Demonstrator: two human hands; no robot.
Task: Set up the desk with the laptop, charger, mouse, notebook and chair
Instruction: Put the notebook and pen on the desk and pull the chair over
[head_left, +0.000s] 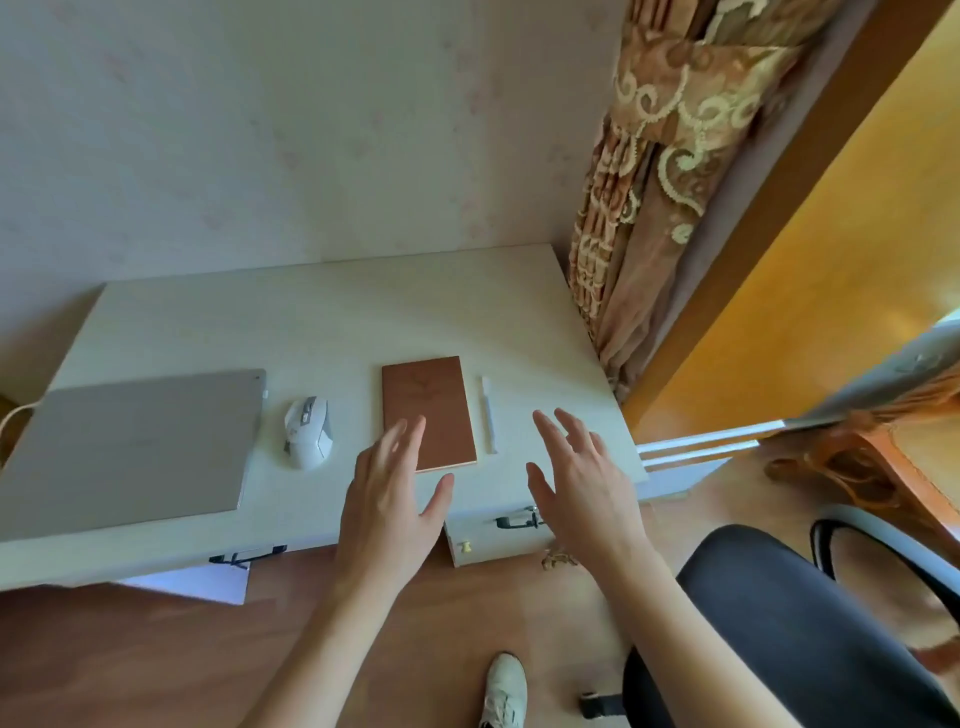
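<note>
Above the front edge of the desk (332, 312), the left hand (389, 499) and the right hand (576, 488) were held wide, fingers spread, with nothing gripped in either. Whether the left fingertips touched the notebook (428, 413) could not be told; they were seen over its near corner. A white pen (488, 415) was laid just beside the notebook on its right. Further left, the mouse (307, 431) was placed between the notebook and the closed laptop (130, 447), near both. A pale cable (13, 415) was seen at the laptop's far left; the charger itself was not visible, so its connection could not be confirmed. The chair (789, 618) was stood to the right, apart from the desk and turned away from it.

Several risks were judged. If the chair were pulled in carelessly, the desk could be bumped and the pen rolled off. The cable could be snagged by a foot (504, 686). The laptop, still shut, could be dragged against the mouse when opened.
</note>
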